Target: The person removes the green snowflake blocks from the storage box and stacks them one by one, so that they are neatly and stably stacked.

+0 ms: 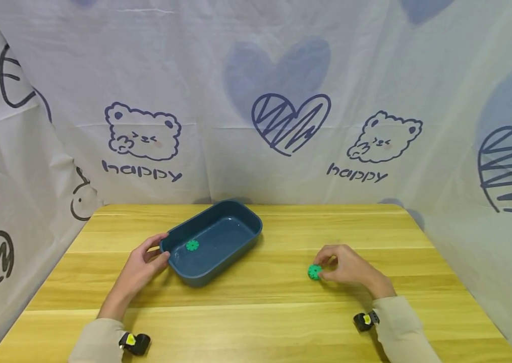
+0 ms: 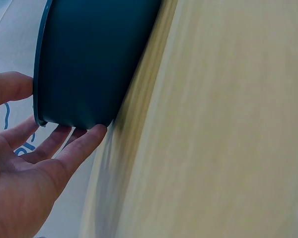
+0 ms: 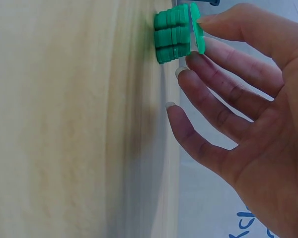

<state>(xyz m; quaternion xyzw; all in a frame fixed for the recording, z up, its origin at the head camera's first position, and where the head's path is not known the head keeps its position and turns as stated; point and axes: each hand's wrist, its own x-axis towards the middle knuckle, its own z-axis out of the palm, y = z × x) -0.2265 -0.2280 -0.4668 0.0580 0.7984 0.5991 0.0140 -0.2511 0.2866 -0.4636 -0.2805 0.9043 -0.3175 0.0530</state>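
Note:
A dark blue-green rectangular box point(image 1: 219, 247) without a lid stands at an angle on the table, left of centre. My left hand point(image 1: 144, 262) holds it at its near-left end; in the left wrist view the thumb meets the rim and the other fingertips touch the end wall. Inside lies one green notched plastic disc point(image 1: 192, 245). Farther right, my right hand point(image 1: 348, 266) pinches another green disc point(image 3: 198, 30) between thumb and forefinger. It is slightly apart from the top of a short stack of green discs point(image 3: 171, 33). The other right fingers are spread loosely.
The wooden table point(image 1: 274, 327) runs to a white cloth backdrop point(image 1: 219, 171) printed with hearts and bears, which also hangs at both sides. Small black wrist cameras point(image 1: 139, 344) sit by both sleeves.

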